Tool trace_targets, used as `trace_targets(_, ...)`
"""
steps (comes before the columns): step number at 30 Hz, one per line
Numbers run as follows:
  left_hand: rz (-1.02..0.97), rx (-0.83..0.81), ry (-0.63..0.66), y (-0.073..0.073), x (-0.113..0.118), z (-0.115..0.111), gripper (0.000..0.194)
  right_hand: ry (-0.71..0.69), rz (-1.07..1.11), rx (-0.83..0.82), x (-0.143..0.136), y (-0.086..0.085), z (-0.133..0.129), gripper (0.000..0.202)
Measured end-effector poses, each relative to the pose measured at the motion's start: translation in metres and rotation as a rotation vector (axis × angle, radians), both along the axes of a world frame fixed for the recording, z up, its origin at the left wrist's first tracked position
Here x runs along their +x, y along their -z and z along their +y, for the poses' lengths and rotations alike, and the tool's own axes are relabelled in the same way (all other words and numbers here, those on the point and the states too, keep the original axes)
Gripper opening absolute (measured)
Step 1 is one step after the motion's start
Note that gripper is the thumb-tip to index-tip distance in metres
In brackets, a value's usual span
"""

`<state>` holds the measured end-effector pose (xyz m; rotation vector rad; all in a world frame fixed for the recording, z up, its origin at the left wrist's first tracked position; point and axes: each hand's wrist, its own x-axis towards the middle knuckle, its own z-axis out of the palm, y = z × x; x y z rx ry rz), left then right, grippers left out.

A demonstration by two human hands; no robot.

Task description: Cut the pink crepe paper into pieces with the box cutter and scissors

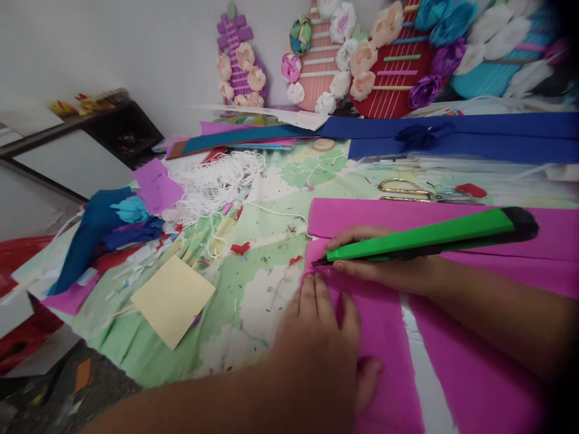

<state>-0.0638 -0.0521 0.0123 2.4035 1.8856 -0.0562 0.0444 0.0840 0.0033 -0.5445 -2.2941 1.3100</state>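
Observation:
Bright pink paper (375,361) covers the right part of the table, with a white strip showing between its pieces. My left hand (319,337) lies on its left edge, fingers spread and pressing down, holding nothing. My right hand (375,259) is closed around a green utility knife (420,234) with a black end. The knife's tip rests at the paper's left edge, just beyond my left fingertips. A pair of gold-handled scissors (404,190) lies behind the pink paper.
Tangled white string (221,184), a pale yellow square (173,301) and coloured scraps lie left on the patterned tablecloth (266,223). Folded blue paper (497,135) stretches across the back, before flower-decorated instrument shapes (242,66). A dark shelf (126,132) stands at the back left.

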Motion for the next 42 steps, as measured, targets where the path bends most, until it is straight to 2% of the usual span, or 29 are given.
trace_targets(6, -0.003, -0.005, 0.016, 0.0003, 0.0002, -0.0003, 0.064, -0.063, -0.023, 0.025, -0.0033, -0.002, -0.0018, 0.019)
trace_targets(11, -0.002, 0.022, 0.004, 0.0019, 0.0003, -0.0013, 0.063, -0.068, -0.028, -0.016, -0.0034, -0.0011, -0.0021, 0.021)
trace_targets(17, 0.011, 0.023, 0.014, 0.0025, 0.0007, -0.0009, 0.063, -0.012, -0.019, -0.089, 0.0, 0.0013, 0.0021, 0.03)
trace_targets(21, 0.02, 0.024, 0.011, 0.0015, 0.0013, -0.0009, 0.064, 0.024, -0.026, -0.122, 0.0003, 0.0016, 0.0049, 0.029)
trace_targets(34, 0.026, 0.048, 0.008, 0.002, 0.0011, -0.0025, 0.062, -0.152, -0.093, -0.038, -0.0068, -0.0064, 0.0003, 0.023)
trace_targets(38, 0.031, 0.034, 0.008, 0.002, 0.0006, -0.0023, 0.063, -0.081, -0.098, -0.036, -0.0052, -0.002, -0.0003, 0.029)
trace_targets(42, 0.025, 0.027, 0.005, 0.0025, 0.0008, -0.0016, 0.063, 0.098, -0.111, -0.013, -0.0015, 0.0011, -0.0026, 0.036)
